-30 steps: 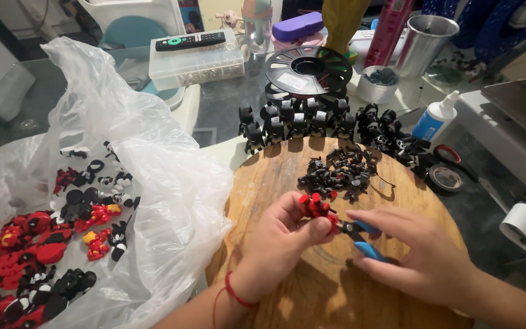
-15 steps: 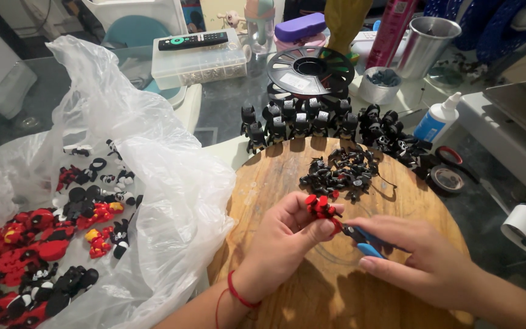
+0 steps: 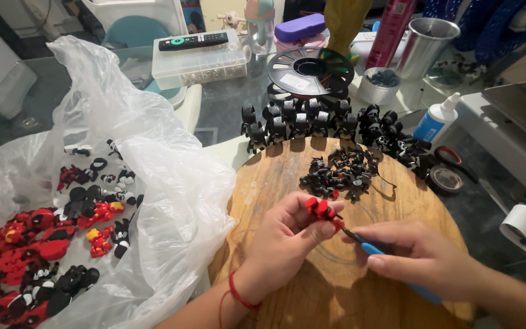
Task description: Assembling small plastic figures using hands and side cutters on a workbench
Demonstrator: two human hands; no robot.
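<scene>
While the left hand [image 3: 287, 234] pinches a small red figure [image 3: 322, 209] between thumb and fingertips, its grip pressed tight on the piece, the right hand [image 3: 418, 256] has its grip wrapped round a blue-handled tool [image 3: 375, 250] whose dark tip meets the figure's lower edge. That figure is glossy red plastic, lumpy, with short stubby limbs; finer detail is too small to tell. It sits above the round wooden board [image 3: 336, 292] on the bench, just in front of a heap of black scraps [image 3: 342, 173]. Farther back stands a row of black figures [image 3: 312, 122]. A clear plastic bag [image 3: 153, 183] with red and black pieces lies to the left.
</scene>
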